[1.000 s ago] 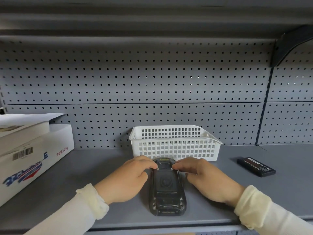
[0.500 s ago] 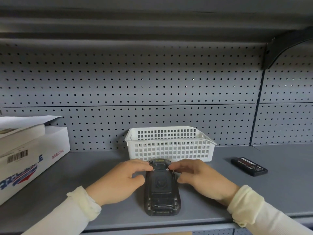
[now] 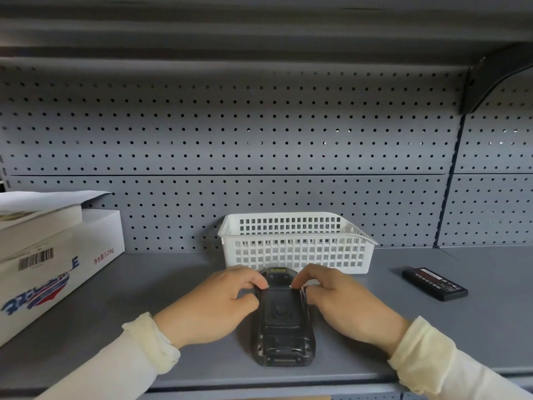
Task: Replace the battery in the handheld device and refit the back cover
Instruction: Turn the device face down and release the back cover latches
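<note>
A black handheld device (image 3: pixel 282 321) lies face down on the grey shelf (image 3: pixel 173 284), just in front of the white plastic basket (image 3: pixel 294 243), its long axis running toward the basket. Its back cover (image 3: pixel 281 308) sits on the body, and whether it is fully seated cannot be told from here.

The left hand (image 3: pixel 213 307) rests on the shelf at the device's left side, fingers curled, with the fingertips (image 3: pixel 261 284) pressing on the upper left corner of the cover and the thumb against the left edge. The right hand (image 3: pixel 343 304) mirrors it on the right side, fingertips (image 3: pixel 297 282) on the upper right corner and the rest of the hand cupped along the right edge. Both hands are narrow, pinching the far end of the device between them rather than lifting it; the device stays flat on the shelf. Cream sleeves cover both wrists.

A loose black battery (image 3: pixel 435 283) lies flat on the shelf, well to the right of the basket and apart from the hands. White cardboard boxes (image 3: pixel 54 255) are stacked well to the left of the basket, the top one with an open flap. A grey pegboard (image 3: pixel 230 134) stands right behind the basket.
</note>
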A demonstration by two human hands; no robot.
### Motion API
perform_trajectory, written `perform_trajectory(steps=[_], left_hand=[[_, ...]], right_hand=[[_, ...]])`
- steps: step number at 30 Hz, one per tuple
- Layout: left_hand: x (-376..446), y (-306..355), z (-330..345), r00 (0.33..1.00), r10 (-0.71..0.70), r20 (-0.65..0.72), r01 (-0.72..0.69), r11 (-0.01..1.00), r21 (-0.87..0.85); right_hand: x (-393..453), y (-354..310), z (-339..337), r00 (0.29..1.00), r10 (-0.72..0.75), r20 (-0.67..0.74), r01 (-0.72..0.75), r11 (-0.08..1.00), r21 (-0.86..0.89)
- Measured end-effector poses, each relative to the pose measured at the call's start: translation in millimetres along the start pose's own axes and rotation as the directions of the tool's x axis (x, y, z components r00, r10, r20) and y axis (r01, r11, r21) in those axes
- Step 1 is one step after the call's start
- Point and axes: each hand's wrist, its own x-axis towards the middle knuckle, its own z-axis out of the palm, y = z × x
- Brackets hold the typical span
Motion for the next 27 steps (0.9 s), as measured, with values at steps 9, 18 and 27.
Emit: perform_trajectory(steps=[9, 18, 27], left_hand=[[-6, 1, -7, 0.977, -0.005, 0.215, 0.012, 0.999, -0.030], [-7, 3, -9, 0.969, 0.009, 0.249, -0.013, 1.000, 0.015], [-7, 4, -8, 0.978, 0.007, 0.210, -0.014, 0.999, 0.029]], right_hand=[[3, -6, 10, 0.997, -0.068, 0.036, 0.072, 0.992, -0.106], [12, -18, 6, 0.998, -0.006, 0.058, 0.008, 1.000, -0.024], [25, -22, 9, 0.995, 0.072, 0.072, -0.065, 0.994, -0.091]])
